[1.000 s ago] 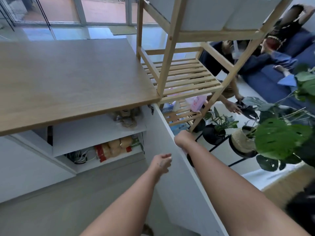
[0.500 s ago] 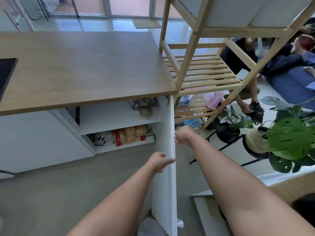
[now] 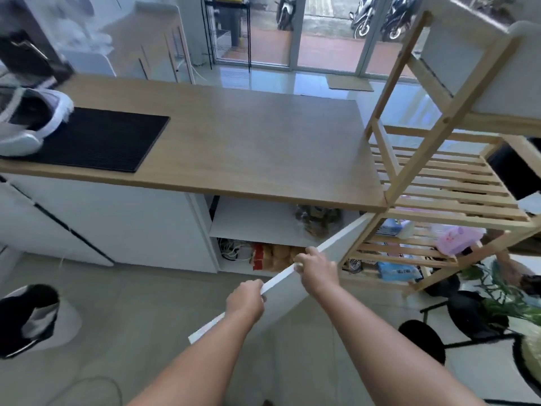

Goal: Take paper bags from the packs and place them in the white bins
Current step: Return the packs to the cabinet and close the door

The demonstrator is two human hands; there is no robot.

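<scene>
Grasping top edge of white cabinet door [image 3: 343, 238] with left hand [image 3: 245, 300] and right hand [image 3: 317, 271], below light wooden desk [image 3: 248, 148], blue packet [image 3: 395, 271] on slatted wooden rack [image 3: 445, 183], print too blurred to read.

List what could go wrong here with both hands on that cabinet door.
1. The cabinet door stands open close beside the wooden rack; swung wider, it may knock the rack's leg.
2. The left hand and right hand both grip the door's top edge, so neither is free for the pack on the lower shelf.
3. Loose cables lie beside that pack and could snag.
</scene>
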